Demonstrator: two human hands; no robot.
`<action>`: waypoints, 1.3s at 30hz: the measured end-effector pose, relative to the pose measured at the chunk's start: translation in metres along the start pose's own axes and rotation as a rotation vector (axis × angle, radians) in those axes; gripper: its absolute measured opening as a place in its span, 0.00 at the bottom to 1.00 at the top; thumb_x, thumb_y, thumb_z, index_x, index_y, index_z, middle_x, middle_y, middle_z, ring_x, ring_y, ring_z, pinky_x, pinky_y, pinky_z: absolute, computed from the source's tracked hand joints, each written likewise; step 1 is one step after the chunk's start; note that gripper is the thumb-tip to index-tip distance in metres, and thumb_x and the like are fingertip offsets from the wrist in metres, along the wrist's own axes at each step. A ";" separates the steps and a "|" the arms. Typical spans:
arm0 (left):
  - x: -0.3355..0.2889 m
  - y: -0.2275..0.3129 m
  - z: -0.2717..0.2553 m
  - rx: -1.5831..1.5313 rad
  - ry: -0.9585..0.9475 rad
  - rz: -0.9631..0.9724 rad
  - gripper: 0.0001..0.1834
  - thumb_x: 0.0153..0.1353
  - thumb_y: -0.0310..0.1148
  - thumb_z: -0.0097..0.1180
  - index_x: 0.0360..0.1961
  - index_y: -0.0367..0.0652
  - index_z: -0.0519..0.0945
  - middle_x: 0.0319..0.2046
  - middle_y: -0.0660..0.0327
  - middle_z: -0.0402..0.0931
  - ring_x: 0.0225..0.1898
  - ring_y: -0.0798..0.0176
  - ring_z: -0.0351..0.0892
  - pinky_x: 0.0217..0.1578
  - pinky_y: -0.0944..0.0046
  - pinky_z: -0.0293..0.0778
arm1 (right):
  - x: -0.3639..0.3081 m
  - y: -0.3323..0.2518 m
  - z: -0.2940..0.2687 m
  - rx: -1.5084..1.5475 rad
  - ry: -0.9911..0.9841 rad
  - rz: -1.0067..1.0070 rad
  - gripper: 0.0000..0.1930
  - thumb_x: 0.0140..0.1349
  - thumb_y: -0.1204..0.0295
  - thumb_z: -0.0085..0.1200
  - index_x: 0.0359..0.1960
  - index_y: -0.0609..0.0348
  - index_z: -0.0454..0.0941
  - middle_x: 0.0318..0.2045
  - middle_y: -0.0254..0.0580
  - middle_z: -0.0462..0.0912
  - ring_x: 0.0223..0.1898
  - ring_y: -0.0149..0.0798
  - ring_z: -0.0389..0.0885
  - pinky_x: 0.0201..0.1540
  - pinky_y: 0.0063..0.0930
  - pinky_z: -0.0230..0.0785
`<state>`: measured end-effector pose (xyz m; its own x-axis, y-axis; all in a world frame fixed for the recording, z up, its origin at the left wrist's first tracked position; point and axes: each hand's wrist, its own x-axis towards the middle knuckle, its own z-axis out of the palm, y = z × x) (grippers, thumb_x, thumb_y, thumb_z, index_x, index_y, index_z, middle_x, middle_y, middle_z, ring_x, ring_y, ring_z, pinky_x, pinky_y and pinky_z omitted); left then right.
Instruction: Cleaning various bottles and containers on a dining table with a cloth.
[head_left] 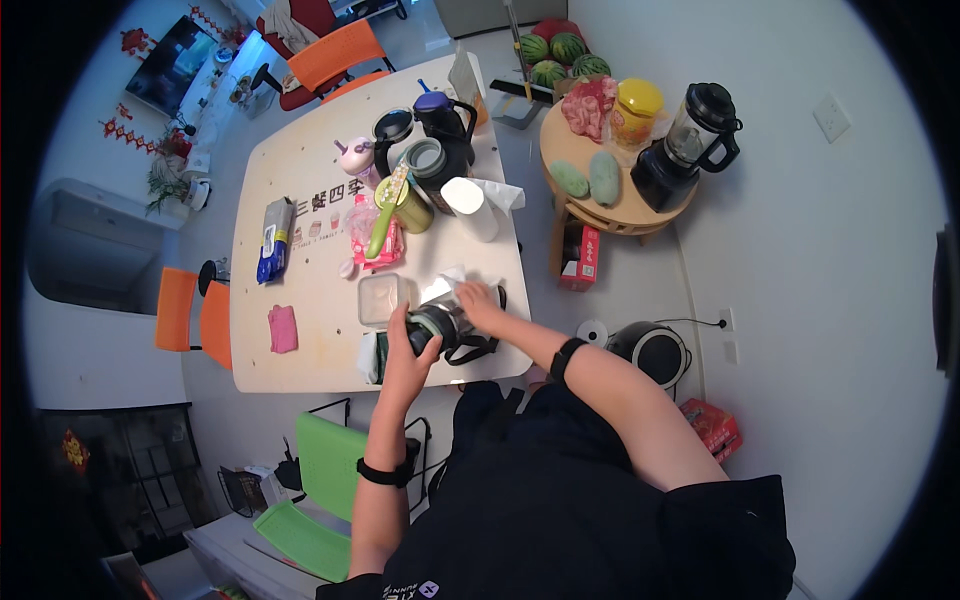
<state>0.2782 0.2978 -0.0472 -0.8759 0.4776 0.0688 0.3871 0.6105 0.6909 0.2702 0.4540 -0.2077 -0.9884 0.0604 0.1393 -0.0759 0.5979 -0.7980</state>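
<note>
Firstly, at closest range: left hand point(403, 345), fingers curled around the dark end of a dark-and-silver bottle point(436, 322), thumb along its near side. Right hand point(481, 306), fingers bent over the bottle's silvery body; they appear to press a white wipe point(439, 289) against it, though their tips are blurred and the exact hold cannot be told.

Bottle: one, located between the two sets of fingers, above the near part of the tabletop point(330, 362); whether it bears on the surface or is lifted, not discernible.

Hazards, as judged: a roll or drop over the near edge, should the left fingers loosen on the rounded, smooth-looking body while the right fingers push; a snag, should the wipe catch in the black strap point(474, 350) just to the near side of the right fingers; a knock to the clear container point(364, 303), just beyond the left fingers, should the bottle swing that way.

Orientation: long axis slanting from the left fingers up and away to the right fingers. Dark end, with grey-green ring, points back toward the left palm and the wearer; open or capped, not discernible.

Farther, beyond the fingers: pink packet point(378, 243); white cylinder point(472, 210); olive canister point(413, 213); dark flask point(430, 170), upright, farthest of these.
</note>
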 end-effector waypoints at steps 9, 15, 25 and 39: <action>0.005 -0.002 -0.005 0.184 0.125 -0.312 0.31 0.57 0.48 0.55 0.54 0.36 0.67 0.42 0.37 0.72 0.43 0.40 0.74 0.42 0.51 0.70 | -0.007 -0.065 -0.019 0.406 -0.097 -0.080 0.22 0.69 0.60 0.29 0.61 0.53 0.61 0.63 0.51 0.55 0.66 0.50 0.49 0.66 0.52 0.35; 0.018 0.026 0.001 0.402 0.097 -0.403 0.33 0.57 0.57 0.50 0.52 0.39 0.68 0.37 0.40 0.74 0.39 0.37 0.75 0.39 0.48 0.71 | 0.020 0.011 0.006 0.218 -0.030 -0.040 0.23 0.69 0.59 0.31 0.53 0.66 0.67 0.54 0.56 0.69 0.60 0.49 0.62 0.63 0.35 0.51; 0.016 0.038 0.004 0.431 0.083 -0.425 0.32 0.57 0.58 0.49 0.46 0.36 0.68 0.33 0.40 0.75 0.35 0.37 0.77 0.35 0.46 0.72 | 0.019 0.012 -0.010 0.322 0.027 -0.030 0.22 0.70 0.62 0.31 0.56 0.63 0.66 0.55 0.52 0.69 0.61 0.50 0.60 0.64 0.39 0.49; 0.004 -0.008 -0.006 0.327 0.022 -0.615 0.38 0.56 0.58 0.48 0.50 0.29 0.65 0.29 0.38 0.77 0.27 0.42 0.79 0.30 0.53 0.75 | 0.029 -0.032 -0.021 0.292 -0.095 -0.183 0.21 0.70 0.60 0.29 0.53 0.56 0.72 0.54 0.48 0.71 0.58 0.49 0.65 0.63 0.36 0.51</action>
<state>0.2698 0.2915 -0.0482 -0.9683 -0.0273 -0.2484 -0.1177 0.9267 0.3569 0.2472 0.4535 -0.1657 -0.9618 -0.1094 0.2508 -0.2733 0.3371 -0.9009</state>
